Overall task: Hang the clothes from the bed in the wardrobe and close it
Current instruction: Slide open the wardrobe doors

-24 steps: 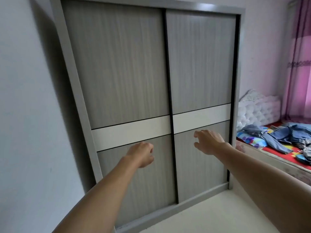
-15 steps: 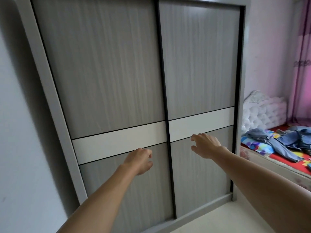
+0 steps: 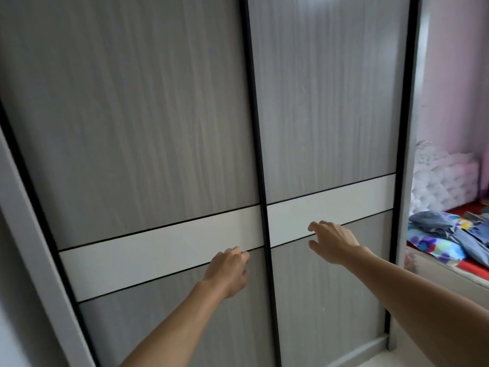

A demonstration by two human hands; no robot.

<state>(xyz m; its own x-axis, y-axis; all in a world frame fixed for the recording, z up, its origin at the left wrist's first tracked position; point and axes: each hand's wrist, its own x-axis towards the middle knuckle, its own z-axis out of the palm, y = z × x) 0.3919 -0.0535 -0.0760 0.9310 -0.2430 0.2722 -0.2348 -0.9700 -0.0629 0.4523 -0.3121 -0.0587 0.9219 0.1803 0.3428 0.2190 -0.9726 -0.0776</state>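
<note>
There was one wardrobe (image 3: 415,102) with two sliding doors (image 3: 132,128); two hands, left hand (image 3: 227,274) and right hand (image 3: 333,242); one bed (image 3: 449,276); one heap of clothes (image 3: 434,225).

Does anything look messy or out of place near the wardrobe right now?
Only the clothes: they lie in a crumpled heap on the bed at the right edge of the view, not hung up. The wardrobe doors sit shut and straight, with no damage showing.

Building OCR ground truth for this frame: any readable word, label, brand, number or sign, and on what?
None readable.
Wardrobe doors: plain wood grain with a white band, no label or brand.
Patterned bedding: coloured shapes only, no letters.
Clothes on the bed: no print that shows.
</note>
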